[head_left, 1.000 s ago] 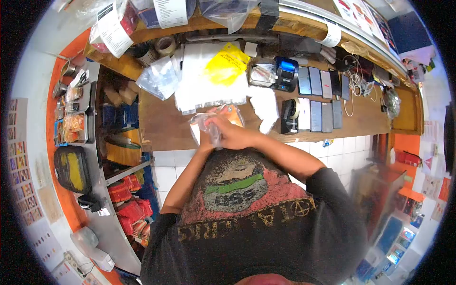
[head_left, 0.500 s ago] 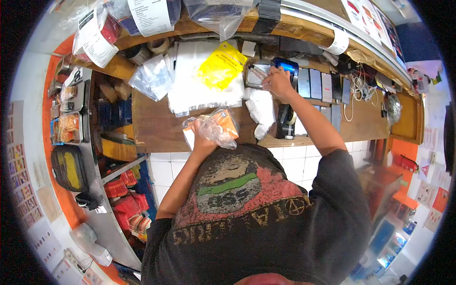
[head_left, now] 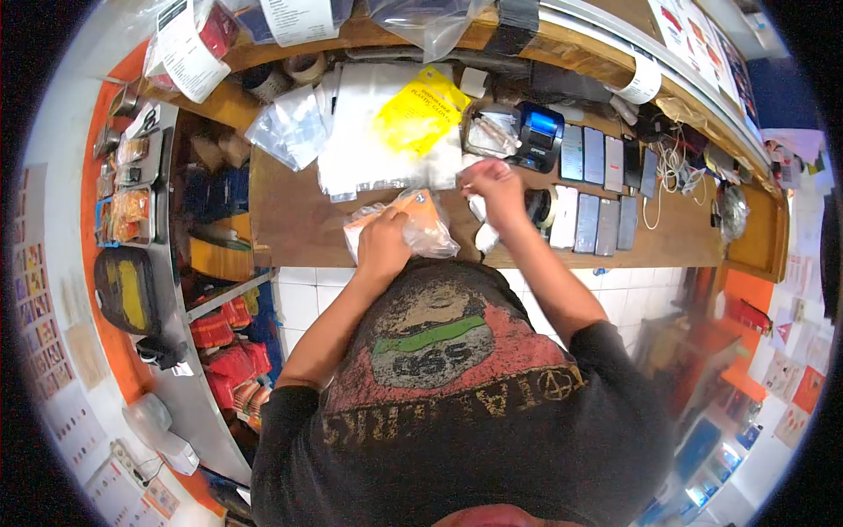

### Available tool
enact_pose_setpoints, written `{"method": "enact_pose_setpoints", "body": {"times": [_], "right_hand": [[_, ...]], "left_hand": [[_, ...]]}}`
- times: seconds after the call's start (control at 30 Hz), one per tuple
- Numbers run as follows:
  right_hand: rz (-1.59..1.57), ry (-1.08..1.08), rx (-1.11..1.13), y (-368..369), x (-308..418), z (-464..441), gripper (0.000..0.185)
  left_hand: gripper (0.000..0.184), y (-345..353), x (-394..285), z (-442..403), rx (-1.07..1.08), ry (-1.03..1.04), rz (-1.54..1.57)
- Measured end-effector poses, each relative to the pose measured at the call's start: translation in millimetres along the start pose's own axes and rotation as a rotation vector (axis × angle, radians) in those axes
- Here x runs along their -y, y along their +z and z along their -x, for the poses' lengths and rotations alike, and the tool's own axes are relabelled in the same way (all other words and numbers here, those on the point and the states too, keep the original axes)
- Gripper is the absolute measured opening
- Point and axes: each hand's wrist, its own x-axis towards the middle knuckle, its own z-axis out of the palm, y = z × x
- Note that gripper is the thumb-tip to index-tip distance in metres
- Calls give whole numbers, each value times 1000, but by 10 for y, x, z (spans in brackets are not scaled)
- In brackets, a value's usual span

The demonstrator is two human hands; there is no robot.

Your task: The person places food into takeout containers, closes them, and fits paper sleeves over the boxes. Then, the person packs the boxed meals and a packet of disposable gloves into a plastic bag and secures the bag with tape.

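Note:
My left hand grips a clear plastic bag with an orange and white packet inside, near the front edge of the wooden table. My right hand hovers over the table to the right of the bag. Its fingers are drawn together in a pinch; whatever may be between them is too small and blurred to make out. Beyond it sits a small clear container of loose items, beside a blue and black printer. A white plastic bundle is partly hidden behind the right hand.
A yellow plastic-glove packet lies on white plastic sheets, with clear bags at their left. Several phones lie in rows on the right, near tangled white cables. A tape dispenser stands nearby. A wooden shelf overhangs the back.
My right hand has left the small container and come back towards the bag. My left hand has shifted its grip, and the orange packet lies flatter in the bag.

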Motion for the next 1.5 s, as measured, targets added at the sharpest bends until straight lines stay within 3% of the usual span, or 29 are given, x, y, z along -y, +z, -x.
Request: {"method": "enact_pose_setpoints", "body": {"times": [0.17,0.23,0.37,0.43,0.57,0.67,0.87,0.93,1.07,1.13,1.17,1.23,1.27,1.33,1.5], "right_hand": [[-103,120,105,389,-547,298,7],[507,-274,259,430,-602,347,9],[669,-222,336,412,-477,402,12],[753,-324,188,428,-412,323,14],[652,-362,192,669,-460,270,14],[664,-487,340,719,-563,205,14],[625,-352,503,640,-573,289,43],[706,-329,541,593,-536,333,49],[618,-405,583,542,-514,471,51],[676,-221,447,574,-532,498,50],[777,-165,436,553,-612,457,41],[769,-169,409,555,-714,396,35],[765,-175,389,569,-734,390,30],[696,-141,391,622,-599,419,27],[560,-111,418,622,-795,228,25]], "left_hand": [[33,-181,-6,22,87,-45,235],[29,-225,4,36,91,-131,415],[29,-237,38,96,129,-205,439],[29,-239,-9,98,82,-196,549],[26,-311,-88,112,35,-140,503],[24,-376,-60,98,155,-189,442],[18,-114,200,145,109,-273,563],[22,-32,193,135,14,-568,965],[31,-85,129,118,-21,-698,1058],[28,-118,135,158,-58,-457,1086],[28,-252,53,154,-51,-456,1083],[30,-539,-80,198,-11,-344,579],[30,-523,14,235,-8,-345,574],[28,-398,271,330,-9,-125,109],[18,-333,317,414,104,58,252]]}}
